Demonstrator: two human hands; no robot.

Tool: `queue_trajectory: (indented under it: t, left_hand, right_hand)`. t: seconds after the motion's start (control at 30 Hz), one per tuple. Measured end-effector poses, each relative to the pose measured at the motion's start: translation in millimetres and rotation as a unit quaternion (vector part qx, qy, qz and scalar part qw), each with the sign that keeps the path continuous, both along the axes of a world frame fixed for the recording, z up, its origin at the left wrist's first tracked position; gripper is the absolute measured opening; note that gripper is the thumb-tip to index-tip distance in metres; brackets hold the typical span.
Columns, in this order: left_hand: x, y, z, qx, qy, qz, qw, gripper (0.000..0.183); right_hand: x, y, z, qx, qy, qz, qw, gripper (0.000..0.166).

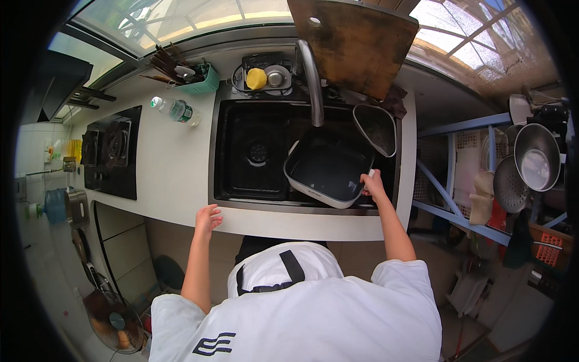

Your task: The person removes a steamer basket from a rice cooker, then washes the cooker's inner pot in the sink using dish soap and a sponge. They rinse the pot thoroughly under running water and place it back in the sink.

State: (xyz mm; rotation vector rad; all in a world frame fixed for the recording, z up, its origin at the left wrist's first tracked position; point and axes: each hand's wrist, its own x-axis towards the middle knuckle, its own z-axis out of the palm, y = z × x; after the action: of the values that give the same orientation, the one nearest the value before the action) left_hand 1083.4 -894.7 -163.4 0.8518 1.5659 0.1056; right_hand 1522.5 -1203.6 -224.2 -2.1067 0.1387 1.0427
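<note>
My right hand [372, 184] grips the white handle of a square white pan [332, 165] with a dark inside. The pan sits tilted over the right part of a black sink [246, 183], below the curved metal faucet [315, 86]. My left hand [208, 220] is at the counter's front edge, left of the sink, fingers apart and holding nothing. A glass lid [375, 129] with a light rim leans in the sink's back right corner.
Behind the sink stand a large wooden cutting board [357, 45] and a caddy with a yellow sponge [256, 78]. A plastic bottle [178, 111], a green basket [201, 81] of utensils and a gas stove [113, 154] lie left. Pans [537, 156] hang on the right rack.
</note>
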Motion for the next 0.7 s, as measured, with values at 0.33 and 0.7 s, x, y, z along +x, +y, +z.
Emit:
queue_trajectory:
  t: [0.33, 0.7]
  left_hand:
    - [23.1, -20.3, 5.2, 0.018, -0.021, -0.125, 0.992, 0.028]
    - [78.0, 10.5, 21.7, 0.218, -0.108, -0.085, 0.966, 0.024]
  right_hand:
    - [-6.0, -42.9, 41.8, 0.023, 0.103, 0.026, 0.994, 0.047]
    - [-105.7, 91.5, 26.6, 0.205, -0.032, 0.09, 0.974, 0.058]
